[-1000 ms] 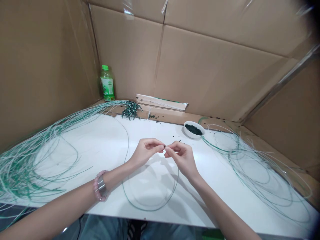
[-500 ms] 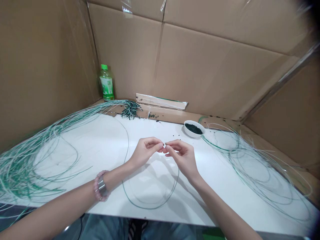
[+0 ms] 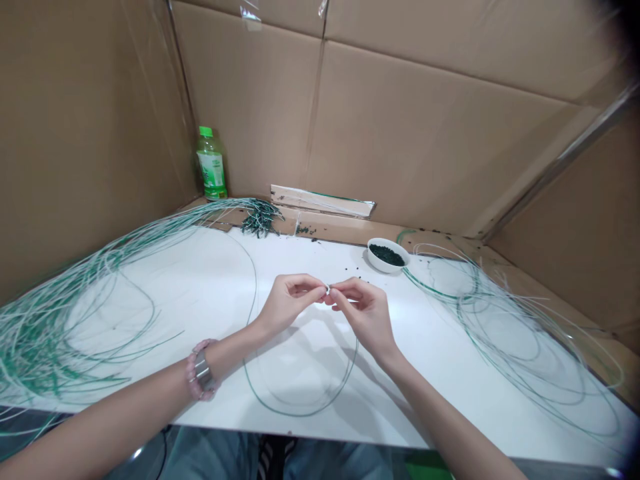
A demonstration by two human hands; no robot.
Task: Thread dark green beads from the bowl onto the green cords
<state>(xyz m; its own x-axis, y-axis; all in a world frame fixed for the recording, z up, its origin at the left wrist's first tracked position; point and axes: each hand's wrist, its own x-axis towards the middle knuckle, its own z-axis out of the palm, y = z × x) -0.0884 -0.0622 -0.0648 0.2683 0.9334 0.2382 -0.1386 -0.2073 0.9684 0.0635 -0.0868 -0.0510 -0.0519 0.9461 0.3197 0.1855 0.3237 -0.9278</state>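
What sits between the fingertips is too small to make out beyond a pale speck, and the wire's end is lost behind the fingers. The heap of green wires (image 3: 55,320) at the counter's left edge runs out of view, blurred where it leaves.

Both forearms reach in from the near edge of the counter (image 3: 210,280) and meet above its middle, wrists raised off the surface. The left wrist wears a pink bead bracelet (image 3: 201,371).

The left hand (image 3: 290,308) is closed in a pinch, thumb and forefinger pressed on the pale tip, the other fingers curled beneath. The right hand (image 3: 364,313) pinches the same spot from the other side, fingertips touching the left's. They grip the end of a single green wire (image 3: 300,412), whose loop lies on the counter below the hands, near the front edge.

A white bowl (image 3: 387,255) of dark bits stands near the far edge, more wire loops (image 3: 505,333) at the right edge, and a green bottle (image 3: 211,164) in the far left corner.
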